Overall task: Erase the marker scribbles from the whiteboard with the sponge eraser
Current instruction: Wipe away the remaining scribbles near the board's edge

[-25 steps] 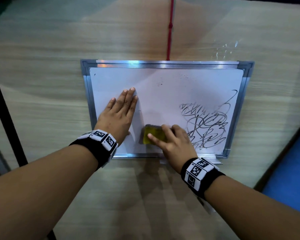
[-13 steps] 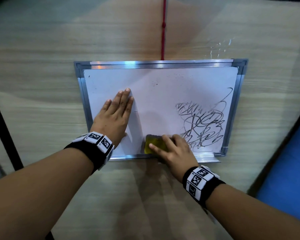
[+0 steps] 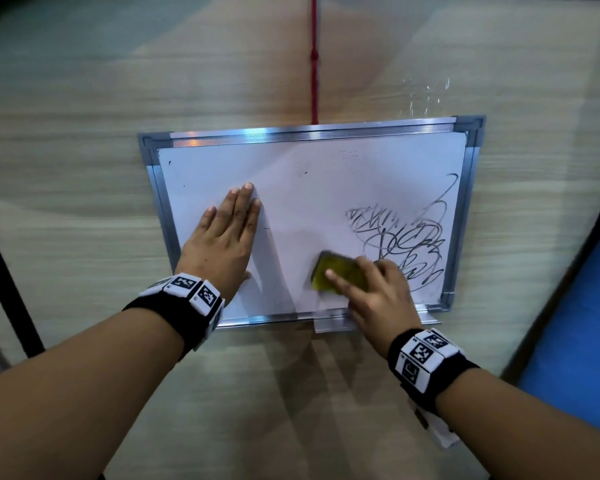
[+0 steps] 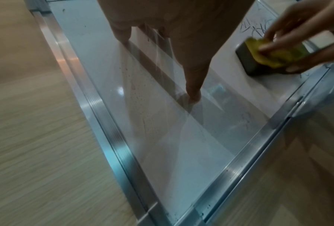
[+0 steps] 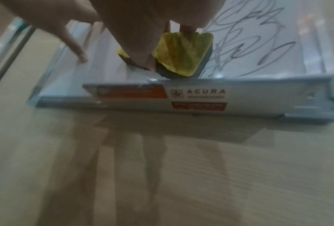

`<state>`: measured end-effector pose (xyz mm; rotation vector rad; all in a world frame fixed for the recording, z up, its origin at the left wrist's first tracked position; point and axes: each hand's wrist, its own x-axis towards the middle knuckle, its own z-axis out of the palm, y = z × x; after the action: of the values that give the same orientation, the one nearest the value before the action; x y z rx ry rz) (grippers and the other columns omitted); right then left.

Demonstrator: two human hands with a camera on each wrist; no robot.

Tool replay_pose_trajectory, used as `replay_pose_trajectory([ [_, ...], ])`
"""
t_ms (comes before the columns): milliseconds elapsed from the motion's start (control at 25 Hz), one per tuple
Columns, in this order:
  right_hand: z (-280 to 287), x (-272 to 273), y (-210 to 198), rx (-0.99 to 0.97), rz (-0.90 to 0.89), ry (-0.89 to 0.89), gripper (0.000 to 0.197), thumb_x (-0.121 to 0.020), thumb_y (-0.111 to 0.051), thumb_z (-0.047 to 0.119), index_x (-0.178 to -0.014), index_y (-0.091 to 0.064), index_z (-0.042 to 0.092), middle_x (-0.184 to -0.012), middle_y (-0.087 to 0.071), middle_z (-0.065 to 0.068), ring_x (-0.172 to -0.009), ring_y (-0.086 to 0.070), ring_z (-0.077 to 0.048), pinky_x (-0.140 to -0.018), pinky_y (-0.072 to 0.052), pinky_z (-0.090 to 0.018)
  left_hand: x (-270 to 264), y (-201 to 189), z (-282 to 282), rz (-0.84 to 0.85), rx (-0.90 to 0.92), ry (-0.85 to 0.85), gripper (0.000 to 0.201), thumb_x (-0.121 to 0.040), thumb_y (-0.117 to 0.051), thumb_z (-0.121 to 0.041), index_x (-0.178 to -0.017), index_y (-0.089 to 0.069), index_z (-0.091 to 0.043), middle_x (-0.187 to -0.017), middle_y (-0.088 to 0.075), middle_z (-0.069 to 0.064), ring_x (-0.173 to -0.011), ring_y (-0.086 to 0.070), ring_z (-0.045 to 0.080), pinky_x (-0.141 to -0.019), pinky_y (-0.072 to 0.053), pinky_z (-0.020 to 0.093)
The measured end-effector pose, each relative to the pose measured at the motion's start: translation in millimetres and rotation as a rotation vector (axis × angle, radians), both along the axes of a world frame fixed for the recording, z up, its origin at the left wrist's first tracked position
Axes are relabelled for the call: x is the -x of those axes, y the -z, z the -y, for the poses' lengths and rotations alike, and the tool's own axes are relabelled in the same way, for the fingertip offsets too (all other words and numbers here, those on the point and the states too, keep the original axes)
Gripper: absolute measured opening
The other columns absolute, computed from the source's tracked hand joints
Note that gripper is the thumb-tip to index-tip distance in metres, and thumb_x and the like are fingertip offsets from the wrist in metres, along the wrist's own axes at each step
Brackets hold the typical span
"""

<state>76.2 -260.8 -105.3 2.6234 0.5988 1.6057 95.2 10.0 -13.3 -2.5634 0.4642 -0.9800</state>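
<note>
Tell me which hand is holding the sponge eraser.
The right hand grips the sponge eraser beside the scribbles; the left hand lies flat.

A red cord (image 3: 314, 64) crosses the wooden table (image 3: 84, 168), possibly knotted

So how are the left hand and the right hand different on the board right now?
The left hand lies flat, fingers straight and together, on the blank left part of the whiteboard; the right hand curls round the sponge eraser near the bottom edge. The left is clear of the scribbles; the right sits at their edge. Both wear marker-tagged wristbands.
</note>
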Motion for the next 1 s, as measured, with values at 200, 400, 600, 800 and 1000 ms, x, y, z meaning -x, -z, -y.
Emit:
replay_pose_trajectory([
  [200,-24.6,-9.4,-27.0,-0.161,0.067,-0.007,0.062,-0.069,-0.073,0.011,-0.127,-0.062,0.031,-0.122,-0.054,-0.015,-0.095,-0.043,-0.033,-0.082,-0.045,-0.043,0.6,-1.7,-0.7,0.004,0.011,0.019,0.121,-0.074,-0.074,-0.044,-0.147,0.014,-0.005,-0.154,0.024,0.013,-0.145,0.013,0.029,-0.117,-0.008,0.044],
  [400,-19.9,-3.5,-8.6,0.007,0.010,-0.010,0.069,-0.064,-0.077,0.012,-0.127,-0.060,0.035,-0.123,-0.053,-0.012,-0.097,-0.043,-0.034,-0.080,-0.046,-0.045,3.6,-2.7,1.1,-0.028,-0.002,-0.024,0.116,-0.082,-0.064,-0.046,-0.143,0.026,-0.006,-0.149,0.035,0.013,-0.143,0.023,0.029,-0.117,-0.001,0.043],
  [600,-38.4,-9.8,-20.5,-0.204,0.056,-0.007,0.065,-0.068,-0.075,0.010,-0.127,-0.061,0.033,-0.123,-0.051,-0.012,-0.096,-0.041,-0.032,-0.082,-0.047,-0.044,4.6,-4.6,2.4,-0.041,-0.001,-0.041,0.114,-0.083,-0.063,-0.046,-0.144,0.025,-0.005,-0.150,0.035,0.013,-0.142,0.023,0.029,-0.116,0.001,0.042],
  [800,-37.8,-6.6,-3.6,0.009,-0.023,-0.054,0.070,-0.063,-0.078,0.013,-0.126,-0.060,0.036,-0.125,-0.050,-0.010,-0.097,-0.043,-0.033,-0.083,-0.048,-0.045,7.7,-6.3,3.9,-0.074,-0.014,-0.073,0.112,-0.087,-0.059,-0.046,-0.142,0.030,-0.005,-0.147,0.039,0.014,-0.141,0.027,0.029,-0.117,0.002,0.042],
  [1000,-45.9,-9.2,-29.9,-0.192,0.041,0.024,0.062,-0.071,-0.071,0.013,-0.128,-0.059,0.035,-0.124,-0.051,-0.012,-0.097,-0.042,-0.033,-0.083,-0.046,-0.045,8.6,-8.3,5.3,-0.080,-0.017,-0.075,0.113,-0.086,-0.059,-0.046,-0.142,0.030,-0.004,-0.147,0.039,0.015,-0.141,0.027,0.030,-0.117,0.001,0.043],
])
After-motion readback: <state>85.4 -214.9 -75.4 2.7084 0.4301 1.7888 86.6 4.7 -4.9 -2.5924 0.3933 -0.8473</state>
